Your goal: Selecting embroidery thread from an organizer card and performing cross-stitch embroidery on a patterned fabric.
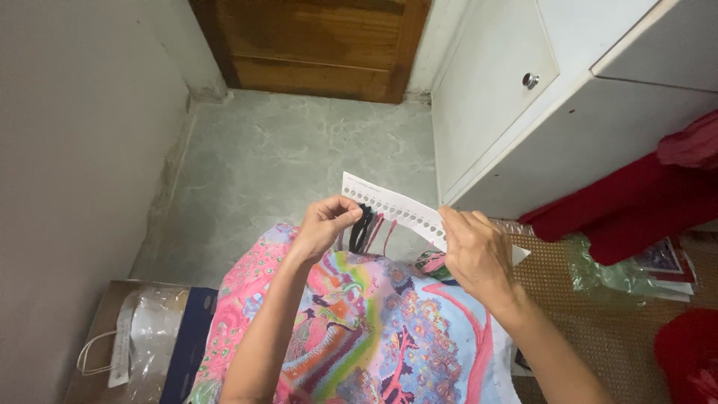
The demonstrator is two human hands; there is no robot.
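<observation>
The grey stone floor (292, 157) filled the upper middle of the view, bounded by a brown wooden door (314, 45) at the far end and a white cabinet (516, 112) on the right. A brightly patterned cloth (374, 329), mostly pink and blue, lay spread across the person's lap below the hands. Red fabric (636, 202) hung beside the cabinet, and a paper bag (127, 344) stood at lower left. A white card strip (396, 207) punched with a row of holes was held level above the cloth, with dark and pink threads (364, 228) hanging from its left end. The left hand (325, 224) was closed, pinching the strip's left end at the threads. The right hand (475, 251) was closed over the strip's right end.
</observation>
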